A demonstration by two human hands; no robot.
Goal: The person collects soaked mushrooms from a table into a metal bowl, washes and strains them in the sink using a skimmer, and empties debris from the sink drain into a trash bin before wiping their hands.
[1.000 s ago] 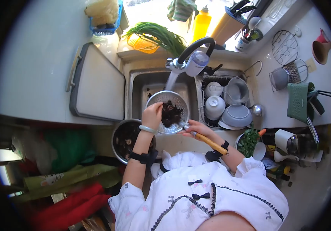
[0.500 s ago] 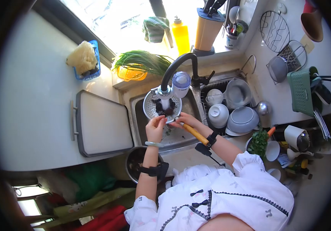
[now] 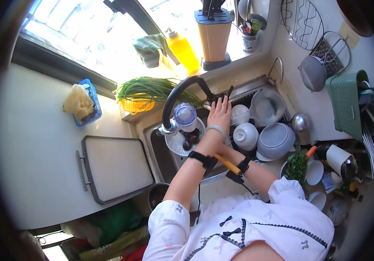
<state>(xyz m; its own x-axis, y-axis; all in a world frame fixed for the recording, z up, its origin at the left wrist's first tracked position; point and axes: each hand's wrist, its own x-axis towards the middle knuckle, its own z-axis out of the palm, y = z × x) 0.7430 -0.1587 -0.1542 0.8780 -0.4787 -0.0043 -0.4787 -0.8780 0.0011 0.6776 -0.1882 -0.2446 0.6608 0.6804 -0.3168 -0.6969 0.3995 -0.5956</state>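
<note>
My left hand [image 3: 220, 112], with a pale bangle at the wrist, reaches across to the black tap [image 3: 174, 93]; its stretched fingers lie over the tap's base by the lever [image 3: 229, 90]. Beneath my left forearm, my right hand [image 3: 222, 150] is mostly covered, its fingers out of sight. Its wrist is by the wooden handle [image 3: 228, 164] of a perforated metal strainer [image 3: 176, 145], which stays raised over the sink. Dark brown, rounded pieces [image 3: 190, 140] lie in the strainer, below the clear tap filter [image 3: 185, 115].
White bowls [image 3: 245, 136] and pots [image 3: 276, 140] fill a rack right of the sink [image 3: 165, 167]. Spring onions [image 3: 152, 89] lie over a yellow basket [image 3: 137, 104]. A knife block [image 3: 214, 37] and yellow bottle [image 3: 182, 50] stand on the sill. A metal bowl [image 3: 157, 195] sits below left.
My left hand has left the strainer's rim and crossed over my right arm to the tap. The water stream no longer shows. The view has shifted, and the dark pieces appear more gathered.
</note>
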